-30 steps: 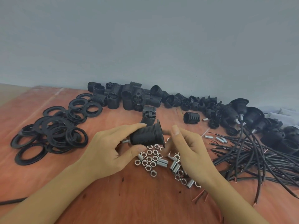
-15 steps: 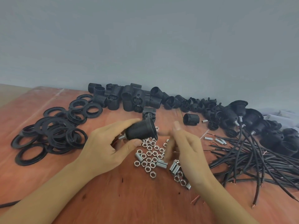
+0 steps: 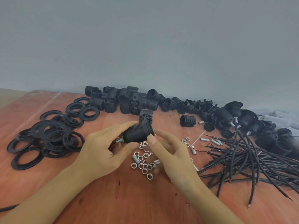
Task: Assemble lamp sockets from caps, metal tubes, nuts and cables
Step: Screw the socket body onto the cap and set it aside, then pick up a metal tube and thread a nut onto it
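The left hand (image 3: 103, 152) pinches a black ribbed plastic lamp socket (image 3: 137, 135) in its grip, just above the red wooden table (image 3: 145, 204), with a short shiny metal tube (image 3: 119, 140) sticking out toward 8 o'clock. The right hand (image 3: 168, 152) sits at 3 o'clock of the socket, thumb touching its wide rim; I cannot tell if it pinches anything. The socket looks light and hard, and its ridges should stop slipping, so hold it around the ribbed middle, while the little silver metal nuts (image 3: 143, 165) at 6 o'clock look easy to drop.
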A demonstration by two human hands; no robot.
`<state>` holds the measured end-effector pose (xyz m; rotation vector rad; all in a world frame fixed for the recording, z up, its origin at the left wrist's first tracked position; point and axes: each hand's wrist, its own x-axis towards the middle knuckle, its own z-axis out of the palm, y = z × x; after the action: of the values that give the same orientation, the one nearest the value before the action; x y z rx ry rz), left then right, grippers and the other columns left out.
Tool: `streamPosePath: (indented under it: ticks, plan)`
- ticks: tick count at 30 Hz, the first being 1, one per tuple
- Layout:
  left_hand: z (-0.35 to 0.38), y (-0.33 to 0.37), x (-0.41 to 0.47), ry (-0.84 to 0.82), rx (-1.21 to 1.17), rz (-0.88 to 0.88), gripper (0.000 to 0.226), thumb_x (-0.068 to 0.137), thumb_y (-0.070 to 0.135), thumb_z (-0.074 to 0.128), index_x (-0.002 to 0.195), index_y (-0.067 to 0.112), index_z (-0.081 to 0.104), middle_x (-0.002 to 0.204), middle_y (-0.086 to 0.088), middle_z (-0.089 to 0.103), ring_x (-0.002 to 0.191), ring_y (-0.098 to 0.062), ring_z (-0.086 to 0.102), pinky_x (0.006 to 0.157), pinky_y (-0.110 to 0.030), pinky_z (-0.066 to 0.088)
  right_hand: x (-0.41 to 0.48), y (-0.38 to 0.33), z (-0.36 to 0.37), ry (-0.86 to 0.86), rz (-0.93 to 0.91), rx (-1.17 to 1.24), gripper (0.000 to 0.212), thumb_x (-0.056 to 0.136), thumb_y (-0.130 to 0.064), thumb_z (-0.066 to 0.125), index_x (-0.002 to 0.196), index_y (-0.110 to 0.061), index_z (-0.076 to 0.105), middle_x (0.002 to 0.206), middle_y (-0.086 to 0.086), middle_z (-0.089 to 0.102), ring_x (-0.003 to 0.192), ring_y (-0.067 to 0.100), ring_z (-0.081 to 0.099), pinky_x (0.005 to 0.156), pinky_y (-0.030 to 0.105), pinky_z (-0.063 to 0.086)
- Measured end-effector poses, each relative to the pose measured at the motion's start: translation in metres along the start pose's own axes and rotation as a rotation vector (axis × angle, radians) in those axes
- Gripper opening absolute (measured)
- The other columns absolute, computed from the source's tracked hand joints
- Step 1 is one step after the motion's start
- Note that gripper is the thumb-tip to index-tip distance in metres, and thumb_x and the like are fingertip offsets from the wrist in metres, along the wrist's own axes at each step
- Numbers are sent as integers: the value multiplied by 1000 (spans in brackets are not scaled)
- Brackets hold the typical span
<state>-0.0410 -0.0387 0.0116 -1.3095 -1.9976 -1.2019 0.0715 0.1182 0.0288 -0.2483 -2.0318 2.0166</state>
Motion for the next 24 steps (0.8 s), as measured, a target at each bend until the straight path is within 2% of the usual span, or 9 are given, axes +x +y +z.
streamPosePath:
  ticks: [3,6,9,12,15,17,21,23,24]
  plan:
    - [1,5,0,1,-30,58,46,91,51,57,126,21,58,104,12,70,75,3,63,69,-15,50,-1,0,4,-90,-77,66,38,79,-34,73,115,-22,67,101,2,74,80,14,69,53,24,52]
    - [3,9,0,-31,-60,117,49,93,49,56,126,13,59,104,15,69,85,6,65,72,-12,50,-2,0,7,-20,-169,53,39,74,-23,77,111,-16,64,98,5,74,82,18,69,67,27,56]
    - [1,10,1,-91,-94,120,53,98,49,46,133,9,53,78,19,64,59,4,57,55,-16,47,-1,-7,7,96,-195,122,49,66,-32,84,106,-10,66,98,8,74,90,24,71,80,35,59]
    - [-4,4,1,-102,-133,71,51,102,50,34,133,15,55,74,7,70,47,-7,55,48,-24,46,11,-38,-11,231,-160,412,59,67,-44,82,108,-6,63,93,11,70,79,26,72,69,37,60]
    - [-7,0,3,-61,-113,30,55,103,47,29,113,12,70,82,18,69,58,10,58,55,-4,38,32,-77,-50,456,-143,479,55,69,-52,75,102,-10,61,68,0,64,49,12,59,44,24,49]
    - [-6,-3,2,-68,-101,0,53,103,39,33,97,5,74,82,19,67,69,23,54,63,4,33,46,-98,-79,544,-144,337,43,76,-52,75,92,-14,63,63,-2,58,41,8,48,38,19,36]
    - [-5,-14,0,-60,-101,-41,46,99,29,35,95,9,76,75,12,69,64,19,55,60,3,33,69,-109,-136,636,-128,-186,41,71,-55,80,86,-18,72,70,-3,50,46,11,37,40,19,27]
    - [-5,-17,-1,-27,-105,-61,51,100,33,33,90,8,76,77,15,69,63,17,57,60,1,35,79,-97,-158,676,-98,-493,48,70,-54,80,103,-20,72,82,0,64,58,14,53,48,23,41]
    - [-5,-19,-1,-12,-99,-71,53,100,35,33,89,8,76,78,17,69,61,15,57,59,0,36,83,-87,-167,697,-67,-638,54,73,-50,79,117,-21,68,98,4,69,76,19,63,62,28,51]
